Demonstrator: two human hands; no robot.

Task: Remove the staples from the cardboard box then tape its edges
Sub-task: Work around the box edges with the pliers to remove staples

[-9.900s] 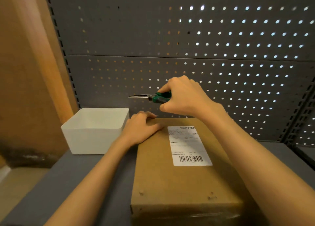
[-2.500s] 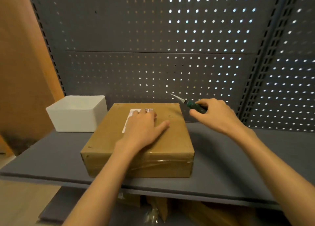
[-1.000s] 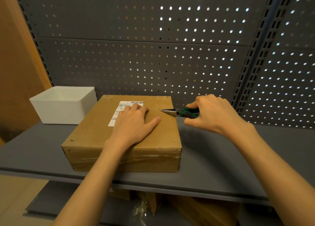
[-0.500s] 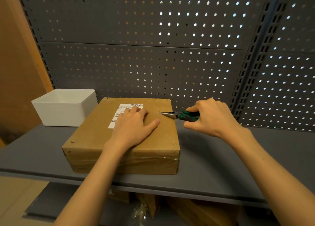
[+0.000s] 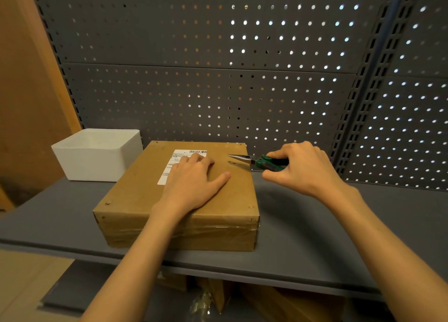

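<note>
A white shipping label (image 5: 180,160) is lying on top of the cardboard box (image 5: 145,193), showing a barcode along its far edge. Its printed lines are proving too small to read, and the left hand (image 5: 194,181) is covering part of it.

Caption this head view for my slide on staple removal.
Left hand steadies cardboard box; right hand aims pliers at a staple.

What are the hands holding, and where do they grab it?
The right hand holds pliers by the green handles. The left hand holds nothing; it lies flat on the cardboard box.

The left hand (image 5: 191,181) hides part of the box's label (image 5: 178,158).
</note>
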